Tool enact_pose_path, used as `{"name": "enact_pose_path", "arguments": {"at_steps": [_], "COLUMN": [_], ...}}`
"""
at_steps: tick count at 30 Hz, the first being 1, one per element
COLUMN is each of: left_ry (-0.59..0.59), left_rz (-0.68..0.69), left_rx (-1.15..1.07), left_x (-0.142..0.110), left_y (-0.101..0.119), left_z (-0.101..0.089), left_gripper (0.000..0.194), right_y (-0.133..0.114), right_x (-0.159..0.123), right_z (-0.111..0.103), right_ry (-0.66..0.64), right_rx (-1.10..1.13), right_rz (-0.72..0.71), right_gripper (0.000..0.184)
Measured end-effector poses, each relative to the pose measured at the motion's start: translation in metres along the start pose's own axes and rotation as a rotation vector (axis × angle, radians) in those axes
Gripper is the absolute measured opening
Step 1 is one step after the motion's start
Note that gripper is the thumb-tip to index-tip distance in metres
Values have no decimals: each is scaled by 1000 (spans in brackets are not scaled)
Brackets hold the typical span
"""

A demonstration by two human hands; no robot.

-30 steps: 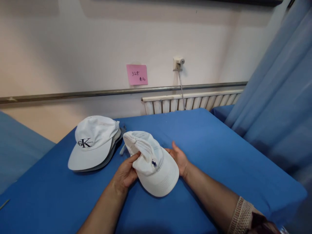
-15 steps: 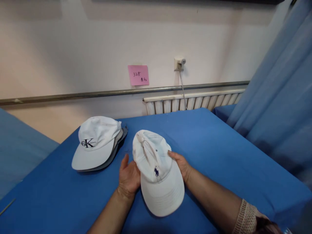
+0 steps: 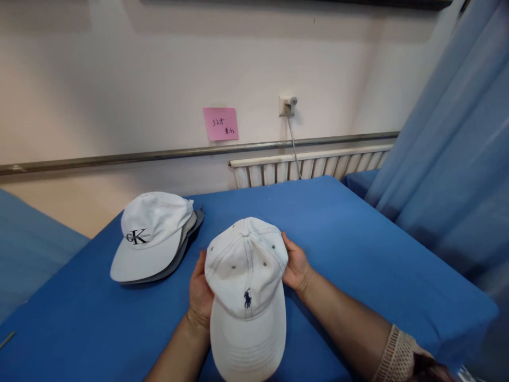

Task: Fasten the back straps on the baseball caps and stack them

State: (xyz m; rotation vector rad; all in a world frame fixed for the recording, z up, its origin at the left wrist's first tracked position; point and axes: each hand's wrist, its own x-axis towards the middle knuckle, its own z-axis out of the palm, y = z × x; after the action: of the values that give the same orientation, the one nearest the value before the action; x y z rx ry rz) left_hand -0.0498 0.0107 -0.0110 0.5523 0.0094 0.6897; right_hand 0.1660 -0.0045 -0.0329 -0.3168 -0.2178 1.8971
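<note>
A white cap with a small dark horse logo [image 3: 246,286] sits in front of me on the blue table [image 3: 358,254], brim pointing toward me. My left hand [image 3: 199,294] cups the cap's left side, fingers curved against the crown. My right hand [image 3: 295,264] presses the crown's right side, thumb on top. Both hands hold the cap between them. Farther left lies a stack of caps [image 3: 153,239], the top one white with black letters, grey ones under it.
The table's far edge meets a wall with a white radiator [image 3: 310,165], a metal rail, a pink note [image 3: 220,123] and a socket with a cable [image 3: 287,105]. A blue curtain [image 3: 449,148] hangs at the right. Another blue surface [image 3: 32,254] lies left.
The cap in my hands has turned so its brim now points straight at me and its crown has rounded out. Both hands shifted to its two sides.
</note>
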Motion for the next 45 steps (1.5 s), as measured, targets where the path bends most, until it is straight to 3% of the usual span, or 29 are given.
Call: {"name": "enact_pose_path", "arguments": {"at_steps": [4,9,13,17,22,26,30,34,37,39,41,43,45], "left_ry": [38,47,77,206,456,651,749,774,805,870,882,1019,1068], "left_rz": [35,-56,-53,-62,-70,17,196,474,648,714,728,745,697], "left_rx": [-18,-87,-104,-94,-65,9,112,263,298,309,325,349,393], "left_x": [-2,-8,-9,-7,-4,-2,5,15,11,-2,-22,-46,-67], "left_y": [-11,-36,-44,-43,-55,-56,-13,72,139,171,190,195,191], "left_z": [-4,-7,-11,-8,4,7,21,56,73,70,54,32,9], "left_gripper": [63,51,49,43,31,25,28,32,30,26,22,22,26], "right_y": [-12,-36,-32,-21,-24,-21,-11,-3,0,2,3,4,6], "right_x": [4,10,3,-12,-20,-16,-11,-10,-8,-4,0,3,6], "right_z": [-2,-12,-9,-1,1,-3,-7,-10,-15,-20,-25,-29,-33], "right_ry": [113,208,15,-241,-284,-278,-311,-290,-235,-196,-153,-108,-70], "right_rx": [14,67,32,-45,-75,-84,-165,-272,-325,-344,-356,-366,-382], "right_rz": [-87,-273,-210,-101,-45,-51,21,163,173,160,137,112,94], "right_gripper": [50,39,56,69,81,74,74,68,55,48,43,40,37]}}
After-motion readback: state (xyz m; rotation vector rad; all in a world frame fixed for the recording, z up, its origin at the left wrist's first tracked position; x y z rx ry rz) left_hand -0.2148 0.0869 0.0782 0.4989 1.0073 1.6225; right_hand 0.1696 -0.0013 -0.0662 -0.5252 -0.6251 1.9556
